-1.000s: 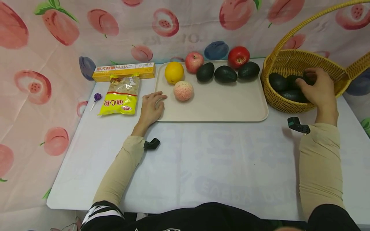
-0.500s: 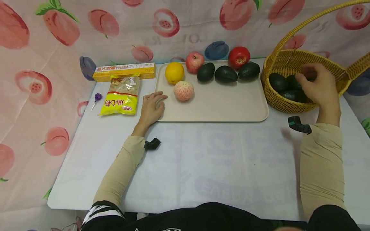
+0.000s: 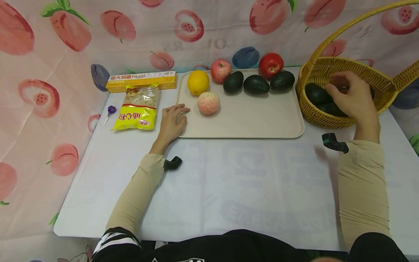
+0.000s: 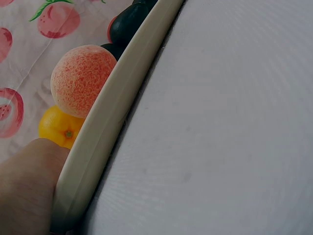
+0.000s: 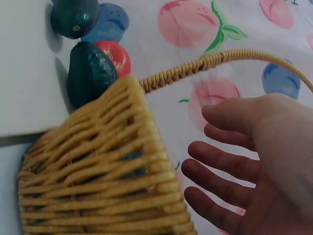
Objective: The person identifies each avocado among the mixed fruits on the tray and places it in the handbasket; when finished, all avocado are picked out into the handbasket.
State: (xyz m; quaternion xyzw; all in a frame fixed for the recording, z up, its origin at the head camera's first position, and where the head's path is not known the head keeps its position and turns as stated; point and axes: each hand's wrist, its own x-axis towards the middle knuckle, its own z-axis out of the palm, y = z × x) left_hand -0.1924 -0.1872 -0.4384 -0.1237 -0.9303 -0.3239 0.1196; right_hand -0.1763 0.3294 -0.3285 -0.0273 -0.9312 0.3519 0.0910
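My right hand (image 3: 351,92) hovers over the yellow wicker basket (image 3: 302,105), fingers loosely bent with nothing between them in the right wrist view. Beneath it lie several dark green avocados (image 3: 316,94), some partly hidden by the hand. My left hand (image 3: 171,122) rests on the left edge of the beige tray (image 3: 255,123). Nearest to it on the tray are a speckled pink peach (image 3: 208,103) and a yellow orange (image 3: 198,82). Behind them stand a red apple (image 3: 220,71), a tomato (image 3: 271,66) and, in a row, three avocados (image 3: 256,84).
To the left of the tray lie a yellow pasta box (image 3: 140,81), a yellow macaroni bag (image 3: 136,111) and a purple lollipop (image 3: 111,110). The basket's tall handle (image 3: 347,27) arches over its opening. A peach-printed cloth (image 3: 140,32) hangs behind the white table (image 3: 242,193).
My right hand, earlier with its fingertips down at a dark avocado in the basket, has risen slightly and shifted left over the avocados. The left hand and the tray have stayed put.
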